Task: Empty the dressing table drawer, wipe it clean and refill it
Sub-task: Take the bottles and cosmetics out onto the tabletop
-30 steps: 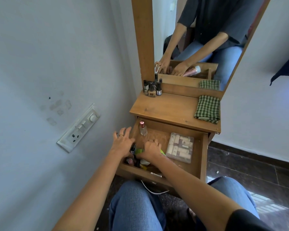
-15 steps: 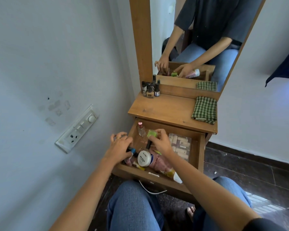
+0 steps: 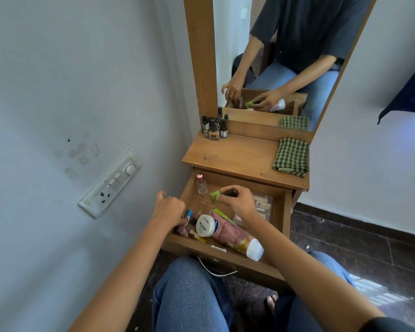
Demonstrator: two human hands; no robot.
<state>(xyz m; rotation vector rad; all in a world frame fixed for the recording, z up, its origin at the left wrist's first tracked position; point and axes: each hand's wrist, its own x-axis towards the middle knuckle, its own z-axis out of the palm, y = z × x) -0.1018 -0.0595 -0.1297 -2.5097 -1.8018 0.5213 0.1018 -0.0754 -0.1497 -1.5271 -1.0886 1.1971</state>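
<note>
Over the back half of the open drawer [image 3: 287,216], the right hand [image 3: 237,202] pinched a small green-capped bottle [image 3: 216,195]. It looked light, probably glass and slick, and best held by its body. At the drawer's front left corner, the left hand [image 3: 169,209] curled round a blue-capped tube [image 3: 189,214].

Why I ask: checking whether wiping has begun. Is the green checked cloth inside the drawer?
No, the green checked cloth lies folded on the tabletop, outside and above the open drawer.
</note>
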